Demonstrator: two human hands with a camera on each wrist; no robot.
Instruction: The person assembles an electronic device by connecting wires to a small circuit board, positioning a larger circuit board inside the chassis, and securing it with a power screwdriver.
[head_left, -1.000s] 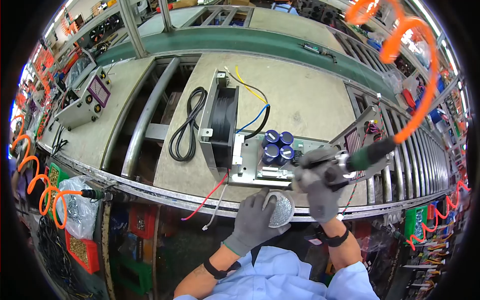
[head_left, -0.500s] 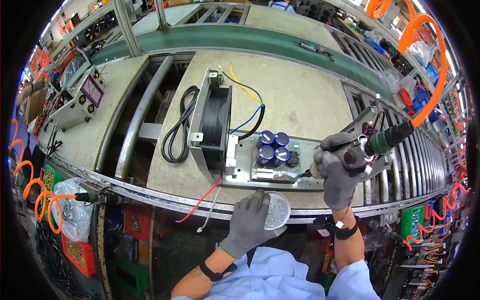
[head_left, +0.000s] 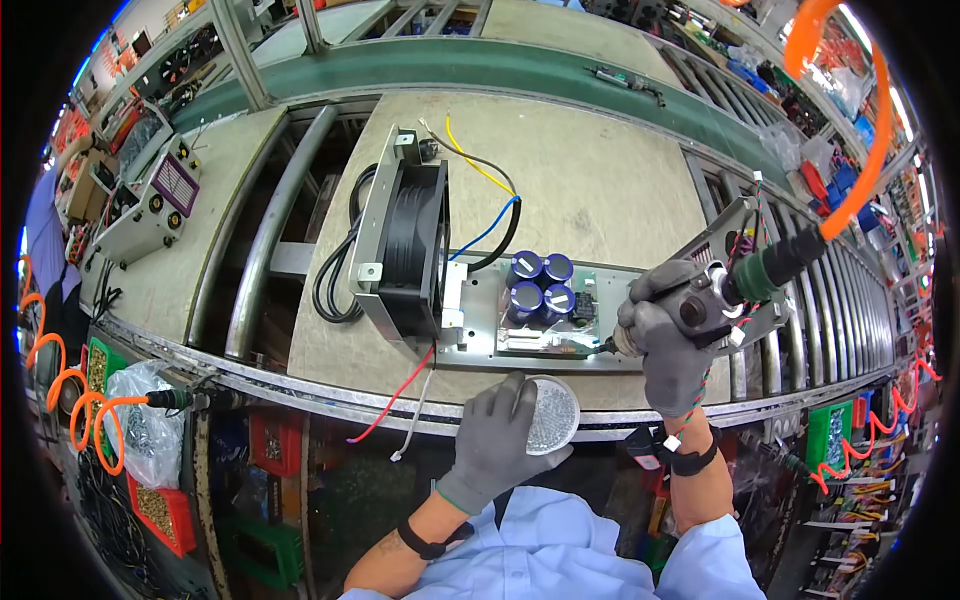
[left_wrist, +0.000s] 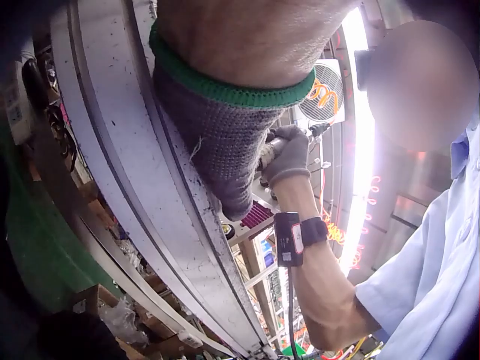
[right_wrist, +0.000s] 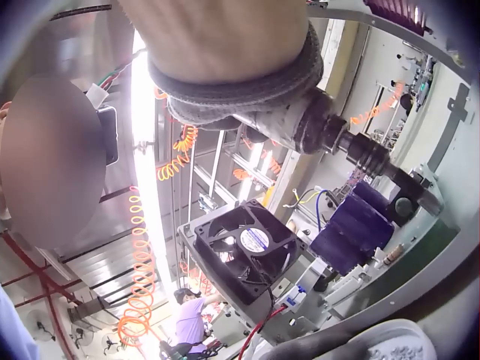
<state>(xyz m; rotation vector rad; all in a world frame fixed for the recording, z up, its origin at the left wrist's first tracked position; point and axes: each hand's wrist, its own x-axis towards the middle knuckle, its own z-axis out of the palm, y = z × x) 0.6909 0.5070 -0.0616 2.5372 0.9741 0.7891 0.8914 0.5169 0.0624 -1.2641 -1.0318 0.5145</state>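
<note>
My gloved right hand (head_left: 675, 355) grips an air screwdriver (head_left: 762, 276), its bit pointing left at the front right corner of a circuit board (head_left: 588, 325). In the right wrist view the screwdriver (right_wrist: 307, 127) reaches down beside the blue capacitors (right_wrist: 352, 229). The board lies on a metal chassis plate (head_left: 480, 300), with a black fan (head_left: 415, 240) in an upright panel at its left end. At the bench's front edge my gloved left hand (head_left: 490, 440) holds a round white dish (head_left: 577, 412) of small metal pieces, fingers over its left rim and thumb below.
An orange coiled hose (head_left: 868, 170) rises from the screwdriver. A red wire (head_left: 392, 400) hangs over the front edge, and a black cable (head_left: 325, 285) lies left of the fan. Rollers (head_left: 830, 320) flank the board on the right; a green belt (head_left: 430, 70) runs behind.
The screwdriver and right hand swung right, then settled with the bit low at the board's corner. The chassis appears farther left in view. My left hand keeps the dish near the edge.
</note>
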